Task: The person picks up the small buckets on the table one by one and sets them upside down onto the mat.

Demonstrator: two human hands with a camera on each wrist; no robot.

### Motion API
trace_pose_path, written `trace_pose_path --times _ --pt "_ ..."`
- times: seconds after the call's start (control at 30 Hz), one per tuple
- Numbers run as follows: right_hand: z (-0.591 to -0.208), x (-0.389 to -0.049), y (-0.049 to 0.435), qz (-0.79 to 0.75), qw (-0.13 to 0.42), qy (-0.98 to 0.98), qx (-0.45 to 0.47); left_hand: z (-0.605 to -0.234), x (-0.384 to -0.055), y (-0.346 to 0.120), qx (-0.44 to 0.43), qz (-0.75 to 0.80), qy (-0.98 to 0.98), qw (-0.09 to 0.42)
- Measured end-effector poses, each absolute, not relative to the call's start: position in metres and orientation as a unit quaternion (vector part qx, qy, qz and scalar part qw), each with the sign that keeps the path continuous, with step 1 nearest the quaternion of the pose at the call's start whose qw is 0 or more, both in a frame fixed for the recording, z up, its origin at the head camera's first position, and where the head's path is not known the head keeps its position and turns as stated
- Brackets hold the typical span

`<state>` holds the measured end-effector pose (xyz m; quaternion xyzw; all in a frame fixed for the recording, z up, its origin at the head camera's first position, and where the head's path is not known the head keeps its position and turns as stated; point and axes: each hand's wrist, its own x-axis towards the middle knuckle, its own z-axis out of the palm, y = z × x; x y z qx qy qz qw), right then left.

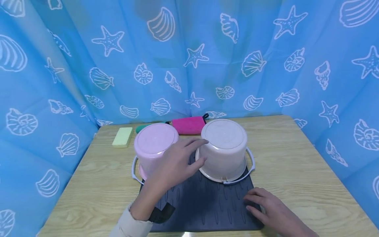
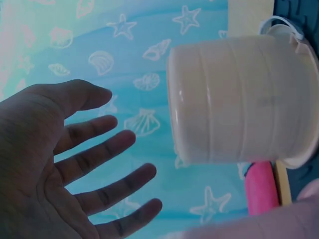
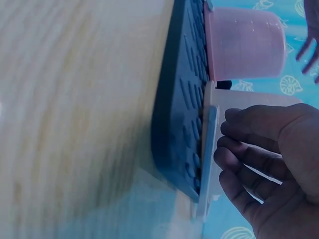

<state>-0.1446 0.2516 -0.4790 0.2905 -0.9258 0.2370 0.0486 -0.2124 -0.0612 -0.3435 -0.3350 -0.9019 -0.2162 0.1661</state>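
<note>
Two upside-down buckets rest on a dark mat, a pink bucket at left and a cream-white bucket at right. Each has a pale curved handle hanging down at its rim. My left hand hovers between them with spread, bent fingers. In the left wrist view its palm faces the cream-white bucket across a gap, holding nothing. Near the mat's right edge is my right hand, fingers loosely curved around nothing. The right wrist view shows its fingers overlapping the white bucket's handle.
Behind the buckets lies a bright pink item with a black loop, beside a green piece partly hidden by the pink bucket. A pale yellow sponge lies at back left. A blue shell-print curtain surrounds the wooden table.
</note>
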Motion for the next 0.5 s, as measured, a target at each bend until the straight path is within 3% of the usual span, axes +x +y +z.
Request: trace_pose_path --times 0.3,0.5 --pt "-0.471 -0.154 0.272 0.231 0.084 -0.930 0.273 -0.369 -0.191 -0.093 -0.318 -0.283 -0.890 0.164" --pt "-0.471 -0.155 0.283 0.215 0.147 -0.929 0.263 -0.387 -0.180 -0.116 -0.302 -0.281 -0.891 0.187"
